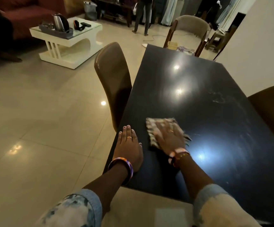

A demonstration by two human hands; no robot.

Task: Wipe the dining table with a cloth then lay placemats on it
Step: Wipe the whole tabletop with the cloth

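Note:
A dark glossy dining table (198, 99) stretches away from me. A checked beige cloth (151, 126) lies on its near left part. My right hand (167, 136) presses flat on the cloth with straight fingers, blurred by motion. My left hand (128, 145) rests flat on the table's left edge, fingers straight, holding nothing. Faint smear marks (221, 97) show on the table's right side. A patterned fabric (185, 50) lies on the seat of the far chair beyond the table; I cannot tell what it is.
A brown chair (111, 76) stands at the table's left side, another brown chair (270, 110) at the right, and a beige chair (192, 27) at the far end. A white coffee table (67, 40) with a kettle stands far left. A person (142, 17) stands at the back.

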